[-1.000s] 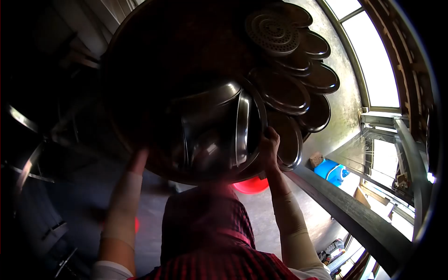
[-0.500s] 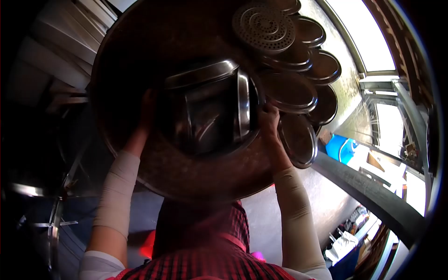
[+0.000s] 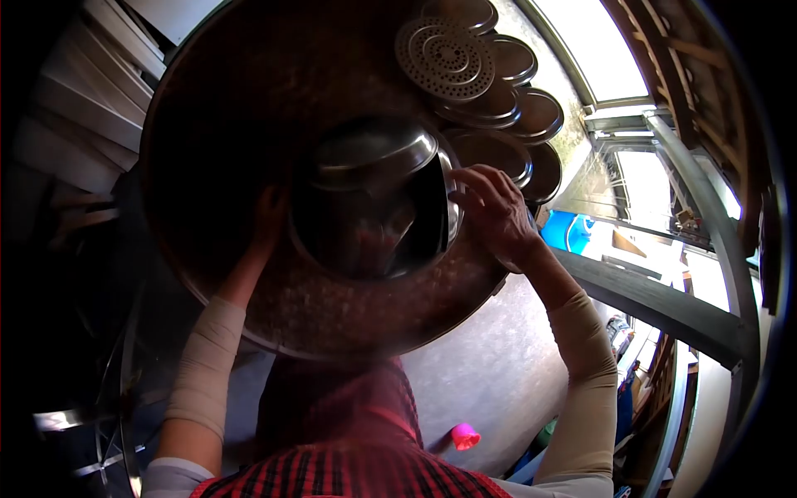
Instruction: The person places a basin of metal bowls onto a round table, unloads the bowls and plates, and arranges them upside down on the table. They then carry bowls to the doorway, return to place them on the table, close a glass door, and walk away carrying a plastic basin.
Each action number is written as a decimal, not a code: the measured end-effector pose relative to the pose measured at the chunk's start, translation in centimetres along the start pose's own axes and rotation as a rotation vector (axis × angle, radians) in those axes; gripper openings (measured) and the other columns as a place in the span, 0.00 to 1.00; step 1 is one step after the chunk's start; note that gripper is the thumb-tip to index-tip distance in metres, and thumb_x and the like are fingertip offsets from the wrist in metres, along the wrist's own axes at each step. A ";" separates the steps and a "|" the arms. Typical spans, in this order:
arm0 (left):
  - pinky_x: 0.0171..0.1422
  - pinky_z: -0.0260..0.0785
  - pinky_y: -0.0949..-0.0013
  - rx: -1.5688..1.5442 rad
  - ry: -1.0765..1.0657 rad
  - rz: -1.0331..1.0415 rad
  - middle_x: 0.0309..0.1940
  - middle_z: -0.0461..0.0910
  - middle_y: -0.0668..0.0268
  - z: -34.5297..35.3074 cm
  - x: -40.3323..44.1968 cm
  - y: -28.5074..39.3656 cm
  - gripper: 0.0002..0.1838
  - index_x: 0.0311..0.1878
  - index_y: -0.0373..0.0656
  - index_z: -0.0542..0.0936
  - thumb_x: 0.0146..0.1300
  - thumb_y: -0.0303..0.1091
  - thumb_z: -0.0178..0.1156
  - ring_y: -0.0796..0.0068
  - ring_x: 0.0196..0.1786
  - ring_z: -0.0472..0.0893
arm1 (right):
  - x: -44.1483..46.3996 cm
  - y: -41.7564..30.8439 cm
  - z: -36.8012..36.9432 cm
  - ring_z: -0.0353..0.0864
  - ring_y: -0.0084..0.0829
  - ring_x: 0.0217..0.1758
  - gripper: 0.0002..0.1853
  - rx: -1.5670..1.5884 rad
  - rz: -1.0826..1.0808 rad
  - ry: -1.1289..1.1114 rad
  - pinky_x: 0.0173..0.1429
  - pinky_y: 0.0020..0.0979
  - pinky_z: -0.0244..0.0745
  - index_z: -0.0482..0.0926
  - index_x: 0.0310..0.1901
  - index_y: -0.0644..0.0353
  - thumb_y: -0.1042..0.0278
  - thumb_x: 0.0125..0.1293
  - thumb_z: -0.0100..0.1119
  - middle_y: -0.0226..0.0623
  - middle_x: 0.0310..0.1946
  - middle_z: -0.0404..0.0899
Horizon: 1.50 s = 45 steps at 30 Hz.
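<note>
A round metal basin (image 3: 365, 275) stands on the large dark round tabletop, with shiny metal lids or dishes in it. One shiny lid (image 3: 378, 156) leans across the basin's far part, and another lid's edge shows at its right side. My left hand (image 3: 270, 217) is beside the basin's left side, deep in shadow; its grip is hard to make out. Over the right rim, my right hand (image 3: 496, 212) has its fingers apart and slightly bent, with nothing held. Its fingertips are close to the rim; whether they touch is unclear.
Several round metal lids (image 3: 490, 153) overlap along the tabletop's right side, with a perforated steamer disc (image 3: 446, 58) on top. A grey beam (image 3: 647, 295) and a blue bucket (image 3: 568, 231) are at right. A pink cup (image 3: 465, 436) is on the floor.
My right hand has come off the basin's right side and risen, fingers spreading. The left hand stays by the basin's left side. The view has shifted slightly.
</note>
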<state>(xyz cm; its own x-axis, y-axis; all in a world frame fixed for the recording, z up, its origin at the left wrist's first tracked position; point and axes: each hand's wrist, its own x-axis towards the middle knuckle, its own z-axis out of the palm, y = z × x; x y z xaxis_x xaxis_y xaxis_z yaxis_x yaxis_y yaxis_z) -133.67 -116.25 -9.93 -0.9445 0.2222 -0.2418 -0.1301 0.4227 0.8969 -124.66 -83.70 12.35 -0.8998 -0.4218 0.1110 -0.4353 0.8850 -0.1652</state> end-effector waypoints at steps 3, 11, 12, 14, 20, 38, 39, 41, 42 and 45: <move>0.46 0.65 0.69 0.036 0.013 -0.024 0.34 0.77 0.57 -1.4 -0.1 -0.6 0.12 0.37 0.37 0.75 0.61 0.37 0.52 0.70 0.40 0.75 | 2.7 -0.3 0.8 0.74 0.37 0.39 0.10 0.125 0.195 0.034 0.40 0.35 0.72 0.75 0.35 0.56 0.68 0.49 0.60 0.35 0.39 0.74; 0.49 0.65 0.64 0.347 0.031 0.029 0.40 0.74 0.51 -5.0 6.0 -7.9 0.14 0.39 0.36 0.74 0.54 0.36 0.57 0.60 0.45 0.74 | 6.2 -2.2 4.8 0.71 0.17 0.20 0.12 1.412 1.367 0.069 0.18 0.17 0.63 0.74 0.29 0.61 0.60 0.59 0.58 0.28 0.21 0.73; 0.51 0.64 0.62 0.461 0.057 0.057 0.44 0.72 0.50 -5.1 7.2 -8.1 0.15 0.41 0.36 0.74 0.54 0.36 0.58 0.57 0.47 0.72 | 6.3 -2.3 4.6 0.71 0.18 0.20 0.11 1.482 1.365 0.125 0.18 0.17 0.63 0.74 0.30 0.61 0.61 0.59 0.57 0.28 0.21 0.73; 0.54 0.63 0.57 0.665 0.061 0.076 0.50 0.66 0.47 -4.9 9.6 -7.9 0.19 0.46 0.37 0.71 0.53 0.37 0.58 0.52 0.53 0.68 | 7.2 -3.0 3.0 0.71 0.18 0.20 0.09 1.599 1.348 0.233 0.18 0.18 0.63 0.74 0.32 0.61 0.63 0.61 0.55 0.29 0.22 0.73; 0.62 0.52 0.45 1.104 -0.099 -0.002 0.63 0.48 0.41 -4.0 13.2 -3.7 0.32 0.62 0.38 0.57 0.54 0.35 0.55 0.40 0.63 0.53 | 11.0 -1.6 -6.3 0.63 0.14 0.16 0.05 1.590 1.193 0.345 0.14 0.16 0.56 0.70 0.31 0.56 0.68 0.64 0.48 0.24 0.18 0.66; 0.61 0.43 0.31 1.495 -0.443 -0.290 0.64 0.41 0.36 -1.6 16.2 -7.4 0.30 0.65 0.37 0.52 0.60 0.36 0.44 0.27 0.63 0.42 | 25.4 30.6 19.5 0.76 0.31 0.35 0.04 0.618 0.476 0.527 0.41 0.29 0.73 0.77 0.28 0.54 0.72 0.47 0.58 0.33 0.29 0.76; 0.60 0.45 0.32 1.562 -0.405 -0.235 0.64 0.40 0.36 -1.6 16.0 -9.7 0.32 0.65 0.37 0.51 0.60 0.38 0.46 0.28 0.64 0.43 | 25.0 31.4 19.6 0.76 0.32 0.37 0.06 0.048 0.283 0.514 0.44 0.29 0.72 0.79 0.26 0.51 0.71 0.42 0.61 0.33 0.30 0.76; 0.60 0.47 0.33 1.697 -0.336 -0.156 0.64 0.38 0.36 -1.4 15.4 -12.1 0.36 0.66 0.38 0.49 0.57 0.42 0.51 0.28 0.64 0.43 | 25.3 32.9 20.3 0.76 0.32 0.37 0.05 0.009 0.273 0.492 0.45 0.30 0.72 0.80 0.25 0.49 0.71 0.44 0.60 0.31 0.31 0.77; 0.60 0.49 0.34 1.765 -0.307 -0.133 0.64 0.38 0.36 -1.4 15.0 -12.5 0.40 0.66 0.38 0.48 0.55 0.44 0.54 0.29 0.64 0.44 | 25.5 33.4 20.4 0.76 0.31 0.37 0.05 -0.010 0.268 0.482 0.45 0.30 0.72 0.80 0.25 0.48 0.71 0.45 0.60 0.30 0.32 0.77; 0.60 0.50 0.35 1.662 -0.357 -0.299 0.64 0.35 0.37 -1.2 15.3 -9.5 0.53 0.67 0.38 0.44 0.45 0.51 0.64 0.30 0.64 0.43 | 26.1 36.6 22.5 0.76 0.32 0.35 0.03 0.072 0.344 0.456 0.43 0.30 0.72 0.79 0.26 0.52 0.72 0.47 0.58 0.32 0.31 0.76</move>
<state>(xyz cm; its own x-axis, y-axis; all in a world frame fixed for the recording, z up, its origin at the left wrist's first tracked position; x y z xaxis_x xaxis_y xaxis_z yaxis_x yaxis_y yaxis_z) -147.24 -117.91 -21.72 -0.8094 0.0441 -0.5856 0.3684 0.8147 -0.4479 -164.72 -66.70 -12.83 -0.8936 0.0303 0.4478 -0.1345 0.9338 -0.3315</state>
